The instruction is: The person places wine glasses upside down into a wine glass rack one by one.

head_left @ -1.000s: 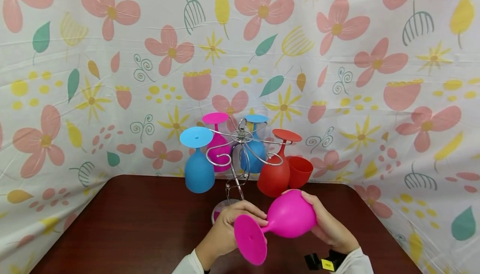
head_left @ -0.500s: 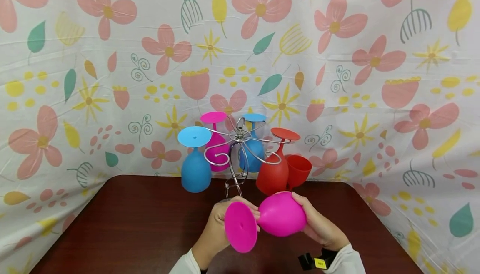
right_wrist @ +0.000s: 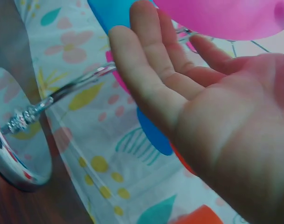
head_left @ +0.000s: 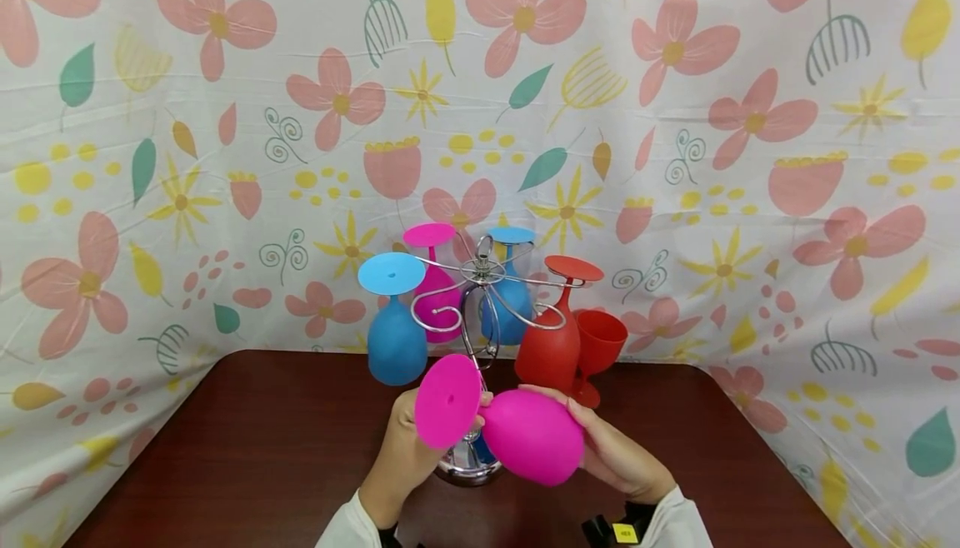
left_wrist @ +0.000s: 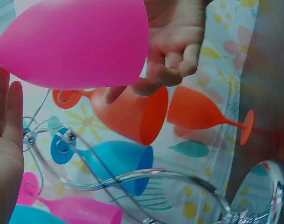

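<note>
A pink plastic goblet (head_left: pixel 534 438) is tilted nearly sideways in front of the rack, its round foot toward the upper left and its bowl to the right. My left hand (head_left: pixel 405 448) holds it by the stem, partly hidden behind the foot. At the bowl's rim end, my right hand (head_left: pixel 618 458) grips with thumb and fingers; the right wrist view shows its other fingers stretched loosely below the pink bowl. Behind both hands stands a chrome goblet rack (head_left: pixel 468 475) with curled wire arms. Upside-down goblets hang from it: light blue (head_left: pixel 397 344), pink (head_left: pixel 437 302), blue (head_left: pixel 507 306) and red (head_left: pixel 547 348).
Another red goblet (head_left: pixel 600 340) stands upright on the dark wooden table (head_left: pixel 262 448), behind the hanging red one. A flower-patterned cloth (head_left: pixel 225 115) hangs behind the table and at its sides.
Both hands have carried the pink goblet leftward, toward the rack's front. Its foot has risen and its bowl now points more down to the right. The hanging goblets keep their places.
</note>
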`<state>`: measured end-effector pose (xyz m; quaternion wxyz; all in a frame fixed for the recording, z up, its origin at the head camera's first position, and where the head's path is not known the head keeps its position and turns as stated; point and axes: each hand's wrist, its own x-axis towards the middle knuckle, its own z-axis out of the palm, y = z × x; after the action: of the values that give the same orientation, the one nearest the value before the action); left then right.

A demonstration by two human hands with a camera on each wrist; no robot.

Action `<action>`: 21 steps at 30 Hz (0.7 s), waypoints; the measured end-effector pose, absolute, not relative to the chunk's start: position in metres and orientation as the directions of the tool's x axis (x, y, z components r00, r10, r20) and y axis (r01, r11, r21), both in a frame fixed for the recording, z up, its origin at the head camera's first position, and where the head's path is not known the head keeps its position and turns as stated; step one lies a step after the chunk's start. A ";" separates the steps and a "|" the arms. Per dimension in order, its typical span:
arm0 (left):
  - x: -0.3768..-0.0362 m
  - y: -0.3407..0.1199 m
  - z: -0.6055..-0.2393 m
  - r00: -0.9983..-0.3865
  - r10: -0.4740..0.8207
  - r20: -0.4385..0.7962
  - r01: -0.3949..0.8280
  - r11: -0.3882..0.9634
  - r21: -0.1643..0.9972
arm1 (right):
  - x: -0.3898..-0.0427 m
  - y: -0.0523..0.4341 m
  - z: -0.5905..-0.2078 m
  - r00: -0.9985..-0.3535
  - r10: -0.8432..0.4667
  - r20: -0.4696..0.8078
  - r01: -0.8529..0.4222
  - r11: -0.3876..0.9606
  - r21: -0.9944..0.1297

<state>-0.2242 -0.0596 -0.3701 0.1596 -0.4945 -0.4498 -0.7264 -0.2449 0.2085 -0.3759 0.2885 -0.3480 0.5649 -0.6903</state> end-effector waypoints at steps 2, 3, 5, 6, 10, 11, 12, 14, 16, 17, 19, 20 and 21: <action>-0.224 -0.062 -0.369 -0.460 0.207 0.863 0.702 -0.511 0.496 | -0.247 0.205 -0.379 -0.624 -0.770 0.132 0.030 -0.193 -0.981; -0.224 -0.064 -0.369 -0.463 0.202 0.863 0.720 -0.482 0.500 | -0.248 0.203 -0.381 -0.646 -0.755 0.115 0.043 -0.187 -0.981; -0.223 -0.066 -0.369 -0.468 0.189 0.863 0.749 -0.434 0.501 | -0.252 0.196 -0.385 -0.695 -0.714 0.083 0.047 -0.160 -0.986; -0.223 -0.067 -0.369 -0.473 0.181 0.862 0.763 -0.405 0.504 | -0.254 0.192 -0.388 -0.724 -0.686 0.069 0.032 -0.134 -0.990; -0.222 -0.071 -0.368 -0.466 0.164 0.869 0.816 -0.300 0.494 | -0.265 0.172 -0.404 -0.843 -0.537 0.044 -0.065 0.021 -0.998; -0.221 -0.072 -0.368 -0.463 0.163 0.872 0.826 -0.278 0.490 | -0.267 0.167 -0.409 -0.867 -0.496 0.047 -0.090 0.062 -0.994; -0.221 -0.073 -0.368 -0.459 0.162 0.874 0.835 -0.257 0.486 | -0.270 0.162 -0.413 -0.886 -0.460 0.055 -0.116 0.107 -0.987; -0.221 -0.075 -0.367 -0.459 0.159 0.874 0.847 -0.217 0.485 | -0.275 0.152 -0.420 -0.909 -0.411 0.074 -0.149 0.156 -0.976; -0.220 -0.076 -0.367 -0.466 0.156 0.871 0.851 -0.192 0.489 | -0.279 0.144 -0.426 -0.913 -0.394 0.104 -0.190 0.185 -0.964; -0.220 -0.077 -0.366 -0.469 0.156 0.869 0.850 -0.188 0.492 | -0.280 0.140 -0.429 -0.910 -0.395 0.127 -0.218 0.197 -0.956; -0.220 -0.077 -0.365 -0.481 0.165 0.861 0.841 -0.191 0.506 | -0.283 0.132 -0.434 -0.899 -0.402 0.174 -0.272 0.201 -0.941; -0.220 -0.077 -0.364 -0.487 0.171 0.857 0.835 -0.197 0.514 | -0.283 0.129 -0.436 -0.894 -0.400 0.200 -0.300 0.204 -0.932; -0.220 -0.077 -0.363 -0.491 0.178 0.853 0.829 -0.206 0.520 | -0.284 0.126 -0.438 -0.890 -0.393 0.231 -0.331 0.208 -0.921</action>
<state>-0.2196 -0.0770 -0.3630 0.2535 -0.4363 -0.5769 -0.6423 -0.2839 0.1256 -0.4383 0.0266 -0.2330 0.7766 -0.5847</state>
